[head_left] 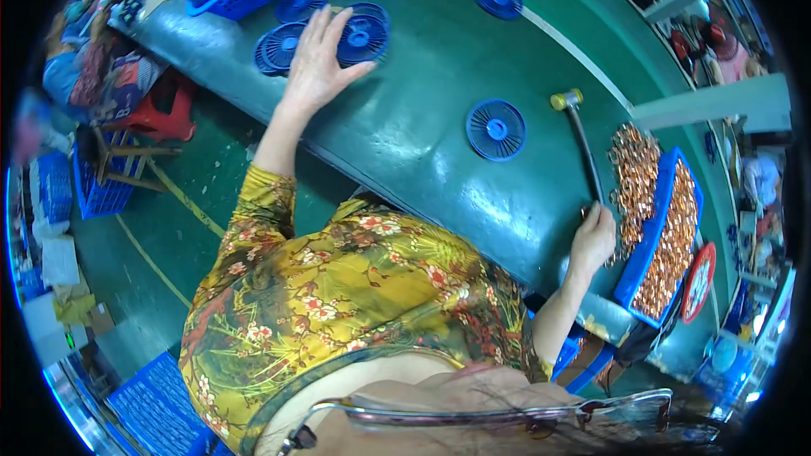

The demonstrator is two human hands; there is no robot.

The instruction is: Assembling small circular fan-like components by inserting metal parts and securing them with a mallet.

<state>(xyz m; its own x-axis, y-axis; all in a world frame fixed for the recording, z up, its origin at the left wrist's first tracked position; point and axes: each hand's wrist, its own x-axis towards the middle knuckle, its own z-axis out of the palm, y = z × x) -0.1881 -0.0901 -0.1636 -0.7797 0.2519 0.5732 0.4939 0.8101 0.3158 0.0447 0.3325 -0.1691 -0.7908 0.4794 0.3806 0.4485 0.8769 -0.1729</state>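
Holds hammer [585, 145] in curled right hand [595, 236], has seemingly empty left hand [317, 74] splayed over far-left blue grilles [363, 38], risks scattering them by careless sweep.

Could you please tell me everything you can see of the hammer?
The hammer has a short, cylindrical head, yellowish with a silvery, metal-looking part, on a long, slender dark handle. Its head points toward the far side of the green table, and it lies left of the loose copper-coloured pieces. The right hand grips the handle's near end; whether the head touches the tabletop is unclear.
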